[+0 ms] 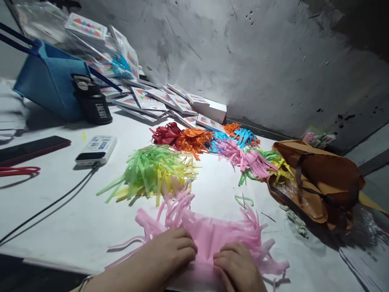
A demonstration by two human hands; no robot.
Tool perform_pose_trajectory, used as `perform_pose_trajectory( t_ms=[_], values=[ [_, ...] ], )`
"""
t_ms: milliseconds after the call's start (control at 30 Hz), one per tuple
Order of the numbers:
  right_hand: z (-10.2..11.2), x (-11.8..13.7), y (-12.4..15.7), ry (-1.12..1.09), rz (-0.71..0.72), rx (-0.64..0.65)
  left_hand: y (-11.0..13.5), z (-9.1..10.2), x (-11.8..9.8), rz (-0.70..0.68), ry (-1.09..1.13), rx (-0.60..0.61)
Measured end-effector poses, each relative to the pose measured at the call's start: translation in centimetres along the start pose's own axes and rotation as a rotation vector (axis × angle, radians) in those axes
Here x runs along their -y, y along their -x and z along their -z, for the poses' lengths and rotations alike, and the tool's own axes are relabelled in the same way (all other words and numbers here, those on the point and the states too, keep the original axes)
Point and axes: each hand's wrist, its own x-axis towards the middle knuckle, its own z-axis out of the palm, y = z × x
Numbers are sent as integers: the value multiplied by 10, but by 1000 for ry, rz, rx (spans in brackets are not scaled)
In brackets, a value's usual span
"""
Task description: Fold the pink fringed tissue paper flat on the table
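Observation:
A sheet of pink tissue paper (209,232), cut into fringes at both ends, lies across the near part of the white table. My left hand (174,248) is closed on its near edge, left of the middle, fingers curled. Just to the right, my right hand (236,263) pinches the same edge, its thumb partly hidden. Faint creases run down the paper between the two hands. Beyond it sit a green fringe bundle (147,162) and a yellow one (173,178). A loose green strip (243,200) lies past the paper's right side.
Red (167,134), orange (194,141) and pink tassels (253,160) lie farther back. Stacked printed boxes (164,101) line the wall. A brown bag (328,178) stands right. On the left are a power bank (97,150) with cable, a black bottle (92,101) and a blue bag (56,81).

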Motion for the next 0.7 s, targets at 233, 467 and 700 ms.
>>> perform_pose_trajectory(
  t_ms=[233, 467, 700],
  values=[
    [-5, -5, -20, 213, -579, 82, -40, -6, 11, 426, -193, 132],
    [-7, 5, -33, 504, -251, -166, -49, -15, 20, 449, -220, 131],
    [-14, 13, -25, 361, -116, -76, -44, -6, 10, 360, -236, 47]
  ],
)
